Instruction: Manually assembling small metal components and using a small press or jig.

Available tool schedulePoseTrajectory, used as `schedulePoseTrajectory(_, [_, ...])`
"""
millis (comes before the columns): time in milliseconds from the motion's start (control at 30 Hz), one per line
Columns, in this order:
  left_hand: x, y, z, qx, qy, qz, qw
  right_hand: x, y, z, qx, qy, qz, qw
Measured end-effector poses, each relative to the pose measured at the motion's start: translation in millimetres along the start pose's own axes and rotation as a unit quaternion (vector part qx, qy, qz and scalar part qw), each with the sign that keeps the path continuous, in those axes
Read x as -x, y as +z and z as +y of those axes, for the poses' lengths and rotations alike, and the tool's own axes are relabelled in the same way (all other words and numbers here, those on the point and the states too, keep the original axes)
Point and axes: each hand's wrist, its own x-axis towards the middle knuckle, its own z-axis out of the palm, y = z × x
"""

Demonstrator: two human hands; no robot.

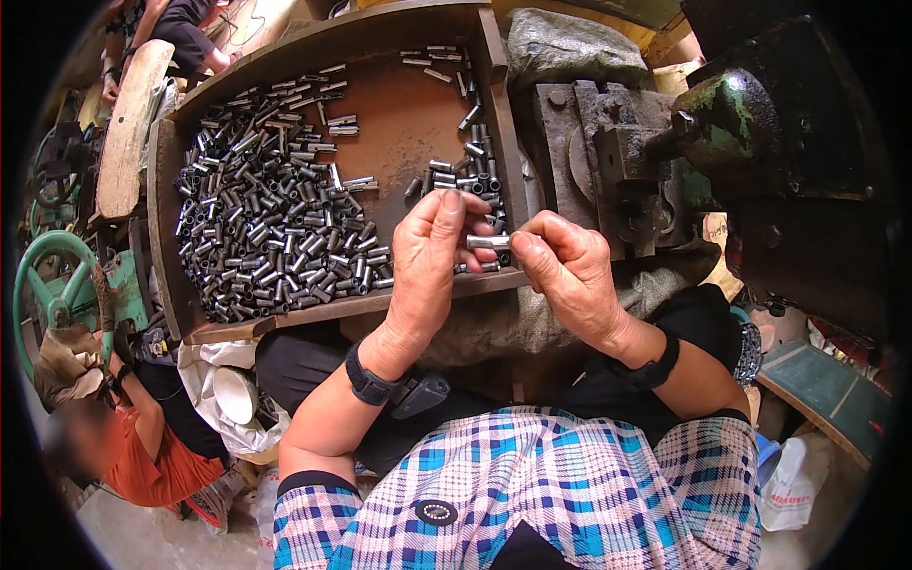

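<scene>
A short shiny metal tube (488,243) lies level between my two hands, over the near right part of a shallow wooden tray (399,104). My right hand (568,275) pinches its right end between thumb and forefinger. Close to its left end, my left hand (432,252) has its fingers parted and curled behind the tube; whether they touch it I cannot tell. A large heap of similar metal tubes (275,209) fills the tray's left side. A smaller pile of tubes (456,176) lies just beyond my hands.
A dark, heavy machine (627,161) with a worn green cylinder (731,119) stands right of the tray. At far left are a green handwheel (57,285) and a person in orange (152,456). A white sack (214,380) holds a bowl (234,395) near my left knee.
</scene>
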Motion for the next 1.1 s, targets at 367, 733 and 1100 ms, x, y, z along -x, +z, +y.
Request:
schedulePoseTrajectory(367, [5.8, 4.7, -5.5, 0.028, -0.085, -0.079, 0.993, 2.5, 4.1, 8.2, -0.12, 0.05, -0.017, 0.991])
schedulePoseTrajectory(733, [3.5, -2.7, -5.2, -0.034, -0.053, -0.096, 0.993, 3.5, 2.8, 1.8, -0.006, 0.002, -0.026, 1.0])
schedulePoseTrajectory(1100, [1.2, 2.4, -12.6, 0.255, -0.145, -0.194, 0.936, 9.3, 16.6, 13.5, 0.038, -0.026, -0.036, 0.998])
